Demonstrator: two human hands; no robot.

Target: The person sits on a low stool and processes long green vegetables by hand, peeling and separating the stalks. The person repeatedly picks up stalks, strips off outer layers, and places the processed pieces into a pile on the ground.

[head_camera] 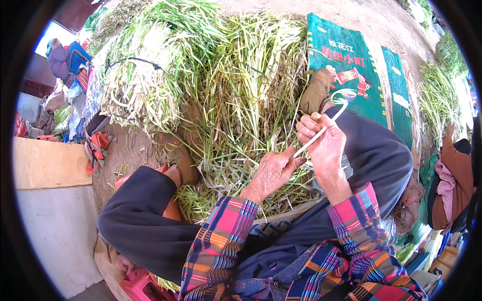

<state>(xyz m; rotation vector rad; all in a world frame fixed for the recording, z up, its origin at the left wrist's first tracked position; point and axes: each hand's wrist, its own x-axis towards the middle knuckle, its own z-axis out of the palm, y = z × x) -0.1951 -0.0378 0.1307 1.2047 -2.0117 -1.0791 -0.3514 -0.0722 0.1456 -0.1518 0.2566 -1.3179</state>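
Observation:
A pale, slender plant stalk (pixel 310 142), which looks like a garlic scape, slants between my hands and loops over at its upper end. My left hand (pixel 274 171) pinches its lower end between thumb and fingers. Higher up, my right hand (pixel 324 141) grips the same stalk near the curl. Both hands are above my lap, between my bent knees. Beyond them lies a loose heap of long green stalks (pixel 248 82). Left of the heap is a thick bundle of stalks (pixel 141 88), its pale ends towards me, bound by a dark tie (pixel 131 60).
Green printed sacks (pixel 339 41) lie flat beyond my right shoe (pixel 315 92). My left shoe (pixel 187 165) rests beside plant scraps. A pale board (pixel 52 161) stands at left, and a pink stool (pixel 143 284) below. One person sits far left; another is at the right edge.

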